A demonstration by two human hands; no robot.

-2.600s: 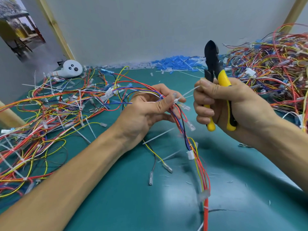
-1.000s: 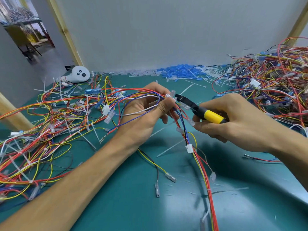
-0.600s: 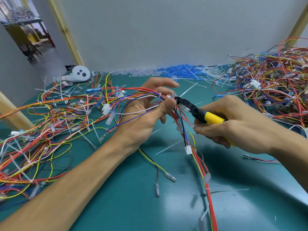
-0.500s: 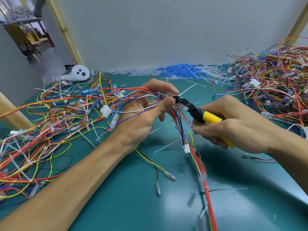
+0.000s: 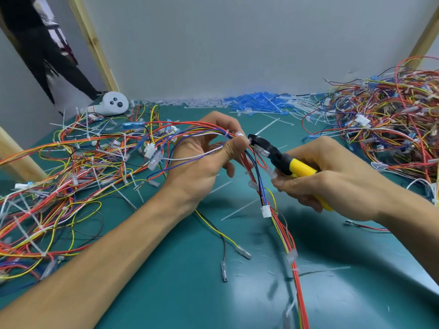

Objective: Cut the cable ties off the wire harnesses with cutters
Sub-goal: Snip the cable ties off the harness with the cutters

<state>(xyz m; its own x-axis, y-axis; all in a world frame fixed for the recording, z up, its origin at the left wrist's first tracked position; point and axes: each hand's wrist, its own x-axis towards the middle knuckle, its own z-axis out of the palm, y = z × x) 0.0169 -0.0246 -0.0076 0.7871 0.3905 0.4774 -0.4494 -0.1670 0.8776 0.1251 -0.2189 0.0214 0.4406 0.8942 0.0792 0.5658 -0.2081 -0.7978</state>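
Left hand: pinched harness just beside cable tie, presenting it for the cut.
Right hand: wrapped tight round cutters; tips at the tie.

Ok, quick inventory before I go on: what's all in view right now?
harness: one, mixed colours, held over mid-mat, tail to near edge
cutters: one, black head, yellow handles, tip at the harness by the left thumb
left pile: one, mixed-colour wires, mat's left
right pile: one, mixed-colour wires, far right
blue bits: a heap, blue, back edge by wall
loose ties: several, white, scattered on mat
gadget: one, white with dark buttons, back left
mat: one, teal, under everything
left hand: grips the harness
right hand: grips the cutters
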